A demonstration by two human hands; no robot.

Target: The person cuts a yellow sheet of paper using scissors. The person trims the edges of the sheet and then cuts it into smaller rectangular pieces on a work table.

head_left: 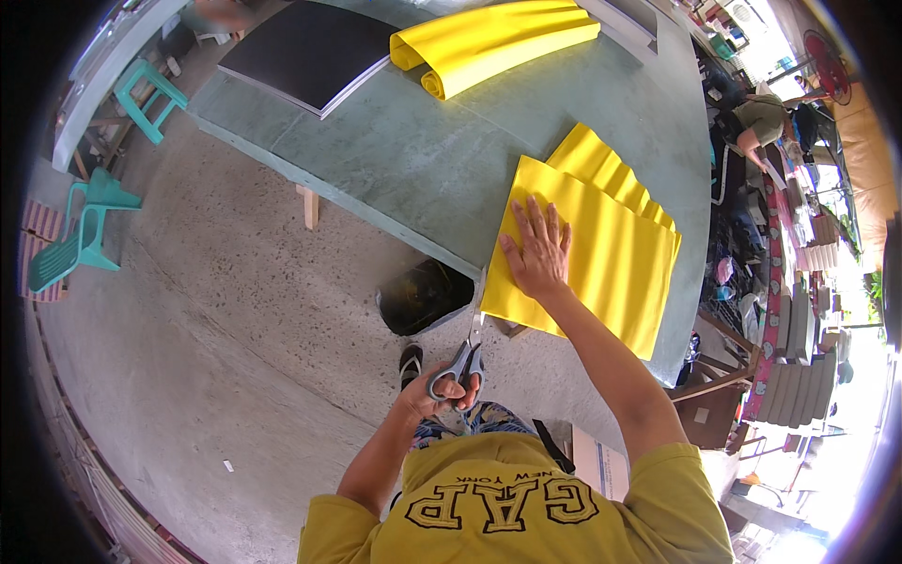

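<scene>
My left hand (440,395) grips the handles of a pair of grey scissors (460,359) just off the table's near edge. Their blades point up beside the lower left corner of a yellow sheet stack (601,273), close to its left edge; whether they touch it I cannot tell. On that stack my right hand (540,249) lies flat, fingers stretched out, near its left side. Folded or wavy yellow material (601,164) shows from beneath at the stack's far side. All of it rests on a grey-green table (376,160).
Farther off on the table lie a yellow roll (498,42) and a large black sheet stack (305,56). Green plastic chairs (80,235) and a stool (148,99) stand at left. A dark bag-like thing (425,296) lies under the table. Another person (759,122) works at right.
</scene>
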